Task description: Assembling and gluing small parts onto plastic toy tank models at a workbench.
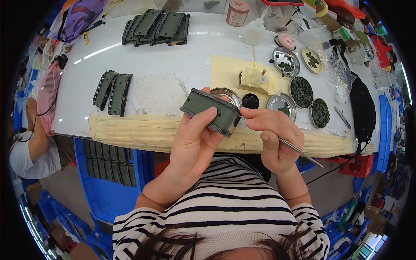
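Observation:
My left hand [195, 141] grips a dark green rectangular part [210, 109] with ridged, toothed-looking long edges and small round holes. It is held tilted above the table's near edge. My right hand [277, 136] is closed round a slim steel tool [299, 151]. Its tip meets or nearly meets the right end of the green part; whether they touch I cannot tell. Behind the part stand a round dish [233, 96] of brown grains, partly covered, and a small black pot [250, 102].
Similar green parts [158, 27] lie at the back left, with two more [119, 95] nearer. Tins of dark green bits [301, 92] and tweezers [342, 117] are at right. A blue crate [106, 199] sits below the table. Someone's arm [39, 134] shows at far left.

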`<move>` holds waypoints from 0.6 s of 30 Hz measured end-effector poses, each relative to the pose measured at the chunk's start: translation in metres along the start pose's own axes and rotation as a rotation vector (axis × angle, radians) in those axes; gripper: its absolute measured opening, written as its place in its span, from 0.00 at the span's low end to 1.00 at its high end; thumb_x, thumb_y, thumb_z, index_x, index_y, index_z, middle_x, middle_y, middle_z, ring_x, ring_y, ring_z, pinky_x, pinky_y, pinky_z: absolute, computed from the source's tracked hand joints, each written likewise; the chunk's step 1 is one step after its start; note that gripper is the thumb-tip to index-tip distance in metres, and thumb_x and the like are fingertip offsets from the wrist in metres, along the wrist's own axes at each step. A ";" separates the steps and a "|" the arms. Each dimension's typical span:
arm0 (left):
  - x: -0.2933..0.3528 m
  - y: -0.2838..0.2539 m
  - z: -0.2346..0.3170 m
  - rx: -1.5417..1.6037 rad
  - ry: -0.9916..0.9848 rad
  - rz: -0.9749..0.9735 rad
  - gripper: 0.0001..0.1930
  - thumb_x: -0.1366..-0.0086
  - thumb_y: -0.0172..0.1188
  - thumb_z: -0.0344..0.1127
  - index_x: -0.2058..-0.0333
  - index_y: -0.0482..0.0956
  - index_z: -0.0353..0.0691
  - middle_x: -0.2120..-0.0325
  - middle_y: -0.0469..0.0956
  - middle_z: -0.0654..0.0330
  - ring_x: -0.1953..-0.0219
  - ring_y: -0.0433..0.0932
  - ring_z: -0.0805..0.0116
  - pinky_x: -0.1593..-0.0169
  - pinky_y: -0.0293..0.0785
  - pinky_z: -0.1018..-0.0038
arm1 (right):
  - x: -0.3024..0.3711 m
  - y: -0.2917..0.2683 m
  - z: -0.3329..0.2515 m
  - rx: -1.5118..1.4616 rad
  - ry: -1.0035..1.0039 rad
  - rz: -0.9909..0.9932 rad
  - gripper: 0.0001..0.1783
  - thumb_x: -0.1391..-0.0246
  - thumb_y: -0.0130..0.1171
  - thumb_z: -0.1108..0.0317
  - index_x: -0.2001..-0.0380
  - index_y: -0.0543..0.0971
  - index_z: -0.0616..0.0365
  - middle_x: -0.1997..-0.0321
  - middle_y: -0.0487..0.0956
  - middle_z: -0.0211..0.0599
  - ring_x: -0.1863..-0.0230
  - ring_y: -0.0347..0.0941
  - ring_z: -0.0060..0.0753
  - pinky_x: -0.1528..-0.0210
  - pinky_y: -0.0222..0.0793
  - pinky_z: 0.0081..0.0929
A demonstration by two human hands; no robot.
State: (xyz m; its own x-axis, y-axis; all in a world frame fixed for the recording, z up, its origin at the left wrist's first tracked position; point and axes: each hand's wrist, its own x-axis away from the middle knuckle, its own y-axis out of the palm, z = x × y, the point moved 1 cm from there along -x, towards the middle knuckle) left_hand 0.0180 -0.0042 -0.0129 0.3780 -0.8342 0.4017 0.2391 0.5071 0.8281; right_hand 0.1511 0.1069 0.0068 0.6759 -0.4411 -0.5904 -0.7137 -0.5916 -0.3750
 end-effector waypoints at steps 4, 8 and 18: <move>0.002 0.002 -0.001 -0.015 0.025 0.012 0.24 0.36 0.53 0.26 0.42 0.59 0.43 0.51 0.72 0.54 0.51 0.75 0.68 0.50 0.78 0.72 | 0.000 0.002 -0.002 0.016 -0.001 0.009 0.07 0.51 0.58 0.78 0.66 0.80 0.65 0.61 0.81 0.45 0.63 0.79 0.38 0.62 0.76 0.26; 0.002 0.001 -0.001 -0.026 0.032 -0.015 0.25 0.36 0.53 0.26 0.42 0.59 0.43 0.51 0.72 0.54 0.50 0.75 0.68 0.49 0.78 0.71 | 0.001 0.001 -0.001 0.004 -0.022 -0.003 0.08 0.53 0.59 0.79 0.66 0.80 0.65 0.61 0.81 0.46 0.63 0.79 0.39 0.62 0.76 0.26; 0.002 0.001 0.003 -0.024 -0.027 -0.091 0.25 0.36 0.53 0.27 0.41 0.60 0.44 0.51 0.73 0.55 0.51 0.75 0.67 0.50 0.76 0.68 | 0.005 -0.002 -0.010 0.008 -0.094 -0.022 0.14 0.55 0.61 0.77 0.62 0.79 0.65 0.58 0.79 0.51 0.60 0.79 0.42 0.61 0.76 0.29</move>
State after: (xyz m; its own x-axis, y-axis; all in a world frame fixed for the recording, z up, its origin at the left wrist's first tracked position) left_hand 0.0157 -0.0055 -0.0099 0.3295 -0.8824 0.3358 0.2929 0.4336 0.8522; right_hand 0.1580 0.0993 0.0114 0.6716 -0.3620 -0.6464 -0.7002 -0.5954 -0.3941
